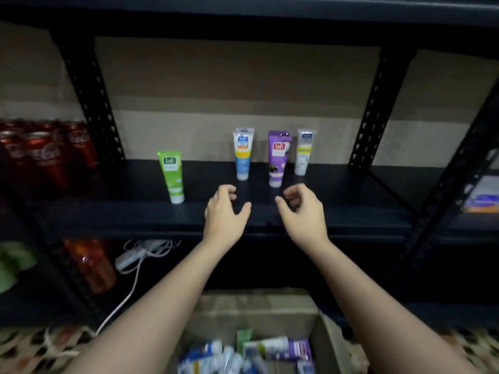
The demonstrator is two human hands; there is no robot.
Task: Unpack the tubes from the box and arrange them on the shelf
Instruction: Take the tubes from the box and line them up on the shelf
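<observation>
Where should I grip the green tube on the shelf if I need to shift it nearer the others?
Pinch the green tube around its middle, coming from the front. It stands upright on its white cap, apart from the blue tube, so both flat faces are free. The left hand is nearest and holds nothing. Gripping low near the narrow cap would likely tip it.

Glossy plastic tubes (276, 159); matt black metal shelf (351, 201); cardboard box (259, 311).

Both hands hover empty over the black shelf (337, 195), the left hand (225, 209) and right hand (303, 211) loosely curled. Green (171, 175), blue (242, 157), purple (278, 160) and white (303, 153) tubes stand upright behind them. The cardboard box (270, 311) below holds more tubes.
</observation>
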